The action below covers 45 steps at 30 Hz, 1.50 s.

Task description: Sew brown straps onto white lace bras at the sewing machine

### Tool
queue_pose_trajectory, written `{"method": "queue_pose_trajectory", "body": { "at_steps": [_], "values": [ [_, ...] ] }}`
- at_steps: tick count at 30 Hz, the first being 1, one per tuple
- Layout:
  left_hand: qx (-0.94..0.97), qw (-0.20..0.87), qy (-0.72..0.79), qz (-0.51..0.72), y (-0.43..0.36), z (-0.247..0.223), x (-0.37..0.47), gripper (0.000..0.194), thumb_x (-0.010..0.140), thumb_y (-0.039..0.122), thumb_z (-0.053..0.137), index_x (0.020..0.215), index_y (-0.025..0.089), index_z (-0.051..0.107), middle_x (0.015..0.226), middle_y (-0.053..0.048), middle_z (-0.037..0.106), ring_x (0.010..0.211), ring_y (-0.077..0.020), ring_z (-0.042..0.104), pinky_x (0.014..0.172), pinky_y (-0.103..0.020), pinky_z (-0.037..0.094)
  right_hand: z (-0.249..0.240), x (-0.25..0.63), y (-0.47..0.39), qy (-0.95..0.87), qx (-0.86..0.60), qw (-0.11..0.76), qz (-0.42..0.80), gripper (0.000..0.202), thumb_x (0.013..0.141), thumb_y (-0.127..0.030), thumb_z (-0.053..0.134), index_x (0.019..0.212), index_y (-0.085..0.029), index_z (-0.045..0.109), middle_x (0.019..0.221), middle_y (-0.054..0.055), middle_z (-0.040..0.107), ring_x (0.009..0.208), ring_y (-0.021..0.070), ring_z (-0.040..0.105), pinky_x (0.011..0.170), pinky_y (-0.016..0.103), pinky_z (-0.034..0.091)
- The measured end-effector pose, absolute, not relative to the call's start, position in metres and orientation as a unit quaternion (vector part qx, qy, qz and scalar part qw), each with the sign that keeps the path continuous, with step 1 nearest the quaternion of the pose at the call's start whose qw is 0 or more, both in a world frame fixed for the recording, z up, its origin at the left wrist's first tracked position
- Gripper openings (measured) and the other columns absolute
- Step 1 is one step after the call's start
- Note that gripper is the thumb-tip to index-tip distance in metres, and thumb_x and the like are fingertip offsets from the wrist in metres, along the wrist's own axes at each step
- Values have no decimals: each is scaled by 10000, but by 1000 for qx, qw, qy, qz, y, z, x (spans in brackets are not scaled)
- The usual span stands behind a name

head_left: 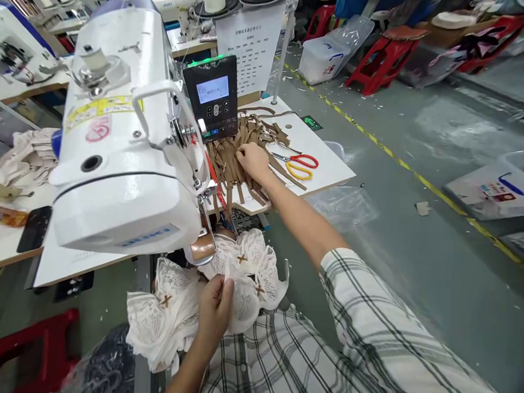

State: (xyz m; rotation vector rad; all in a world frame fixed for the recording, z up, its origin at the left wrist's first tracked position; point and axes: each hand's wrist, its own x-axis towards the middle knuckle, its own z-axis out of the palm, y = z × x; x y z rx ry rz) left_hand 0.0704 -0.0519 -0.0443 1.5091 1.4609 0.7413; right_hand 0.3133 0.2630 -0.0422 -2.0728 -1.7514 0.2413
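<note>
White lace bras (245, 299) with small brown bows hang in front of the sewing machine (126, 157), partly under its needle area. My left hand (216, 306) pinches the edge of the white lace between thumb and fingers. On the white table to the right of the machine lies a pile of brown fabric strips (231, 161). My right hand (252, 160) rests on that pile with its fingers curled; whatever its fingertips grip is too small to make out. Scissors (300, 165) with red and yellow handles lie just right of the strips.
A control panel (211, 97) stands behind the strips beside a printed sheet (252, 47). Left of the machine are a dark phone (35, 228) and pale fabric (27, 157). Red stools (385, 60) and plastic boxes (320, 58) stand on the floor.
</note>
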Motion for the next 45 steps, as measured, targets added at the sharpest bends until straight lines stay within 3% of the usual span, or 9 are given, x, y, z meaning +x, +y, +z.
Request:
{"method": "queue_pose_trajectory", "body": {
  "at_steps": [7,11,19,23,26,32,36,41,45],
  "values": [
    [674,406,548,283,-47,-40,77,360,999,338,454,670,214,377,635,29,407,605,-140,413,599,-280,310,-43,331,252,-684,-688,241,-6,413,1005,-274,348,1167,-157,709,1179,149,611,1082,328,525,876,431,433],
    [680,395,552,278,-48,-38,79,373,998,333,456,662,216,346,623,32,383,592,-140,388,589,-285,291,-43,327,264,-702,-673,233,-11,434,939,-306,540,1324,-111,589,1242,185,570,1124,348,494,935,457,422],
    [672,376,573,281,-47,-41,72,336,994,382,468,707,213,510,642,6,516,614,-161,496,593,-285,367,-23,314,284,-653,-706,266,73,223,899,-91,487,1058,-111,643,1243,202,586,1145,335,516,955,457,424],
    [643,375,591,311,-44,-40,69,234,979,390,511,1007,198,642,813,-39,658,727,-185,613,664,-293,465,-8,323,252,-595,-616,356,373,52,919,-223,588,905,-175,572,827,61,647,680,164,526,649,293,432],
    [643,363,584,338,-42,-34,69,315,980,346,521,1244,193,596,928,-62,690,788,-181,648,716,-299,501,-3,322,200,-484,-481,329,653,334,897,-454,648,746,-206,483,603,-55,459,457,66,267,459,212,260],
    [685,414,490,345,-33,-3,72,270,966,332,526,1149,193,667,1091,-102,703,1015,-223,654,870,-323,502,8,263,52,-245,-314,472,787,242,931,-469,576,868,-244,515,606,-78,336,457,82,214,468,203,319],
    [701,474,465,260,-30,8,76,222,930,356,573,875,167,675,767,-31,646,704,-157,577,668,-263,440,13,232,6,-210,-357,515,750,231,968,-465,488,854,-264,472,651,-47,320,496,123,215,520,258,396],
    [635,529,504,252,-29,12,80,323,965,355,514,739,166,646,616,15,548,579,-111,464,553,-230,355,-4,243,4,-310,-387,431,754,369,900,-620,536,954,-257,574,895,40,565,740,165,523,720,320,519],
    [689,486,467,265,-23,21,78,310,983,323,502,773,173,673,668,5,605,617,-118,523,585,-230,404,-15,259,7,-423,-415,358,722,372,842,-590,671,956,-236,685,747,2,580,644,137,517,594,281,466]
  ]
}}
